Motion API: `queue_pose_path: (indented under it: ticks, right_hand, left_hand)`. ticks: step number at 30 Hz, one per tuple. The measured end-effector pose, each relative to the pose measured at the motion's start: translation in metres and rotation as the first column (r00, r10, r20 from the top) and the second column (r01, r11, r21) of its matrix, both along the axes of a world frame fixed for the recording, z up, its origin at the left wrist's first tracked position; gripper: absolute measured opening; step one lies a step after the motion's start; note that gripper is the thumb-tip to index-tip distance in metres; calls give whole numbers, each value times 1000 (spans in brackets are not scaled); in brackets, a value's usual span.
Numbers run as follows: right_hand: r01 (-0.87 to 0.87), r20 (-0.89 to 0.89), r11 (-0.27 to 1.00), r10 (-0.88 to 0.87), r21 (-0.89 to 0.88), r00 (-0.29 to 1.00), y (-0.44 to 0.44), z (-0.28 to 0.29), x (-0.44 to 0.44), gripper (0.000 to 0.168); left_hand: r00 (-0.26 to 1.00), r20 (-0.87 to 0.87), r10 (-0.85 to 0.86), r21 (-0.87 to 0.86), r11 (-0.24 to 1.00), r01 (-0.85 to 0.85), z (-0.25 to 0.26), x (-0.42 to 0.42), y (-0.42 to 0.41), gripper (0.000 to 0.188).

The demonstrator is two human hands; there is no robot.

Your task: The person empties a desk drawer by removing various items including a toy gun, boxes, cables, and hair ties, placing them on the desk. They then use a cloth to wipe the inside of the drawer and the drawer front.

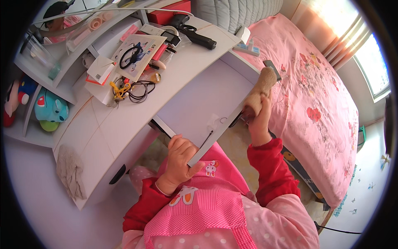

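Note:
A white drawer (199, 93) is pulled out from the white dressing table (105, 130) in front of me. My left hand (182, 160) grips the drawer's near front corner, with the thumb outside the front panel. My right hand (262, 121) holds a brown cloth (262, 85) at the far end of the same panel, beside the black handle (235, 120). Part of the cloth is hidden behind my fingers. Inside the drawer lie a thin black stick-like item (206, 139), a small dark ring (223, 119) and a scrap of clear plastic (213, 121).
On the tabletop are a crumpled grey rag (71, 171), tangled cords (140, 92), a printed card (146, 46) and a black pistol-shaped object (199, 37). Plush toys (51, 105) fill a side shelf. At right stands a pink floral bed (311, 93) with a phone (272, 69) and power strip (248, 49).

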State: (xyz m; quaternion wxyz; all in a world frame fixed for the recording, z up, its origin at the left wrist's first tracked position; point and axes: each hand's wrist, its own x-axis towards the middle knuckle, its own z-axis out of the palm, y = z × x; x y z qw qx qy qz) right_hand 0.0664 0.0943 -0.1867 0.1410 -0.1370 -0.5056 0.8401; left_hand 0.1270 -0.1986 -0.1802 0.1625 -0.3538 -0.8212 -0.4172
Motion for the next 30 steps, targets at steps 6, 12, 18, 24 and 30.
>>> queue_pose_path:
  ticks: [6, 12, 18, 24, 30]
  right_hand:
    - [136, -168, 947, -190, -291, 967, 97, -56, -87, 57]
    - [186, -16, 965, -193, -185, 981, 8, -62, -14, 61]
    - [237, -190, 953, -272, -189, 943, 37, -46, -45, 64]
    - [243, -190, 956, -272, -162, 943, 51, -67, -61, 56]
    - [149, 46, 989, -149, 12, 988, -33, -101, 10, 59]
  left_hand:
    - [999, -31, -7, 11, 1000, 8, -2, -4, 2, 58]
    - [1000, -21, 5, 24, 1000, -5, -5, -2, 1, 53]
    - [1000, -23, 6, 12, 1000, -6, -3, -2, 0, 54]
    - [1000, -23, 17, 30, 999, -16, -5, -3, 3, 55]
    - [999, -30, 22, 34, 999, -21, -10, -7, -3, 49]
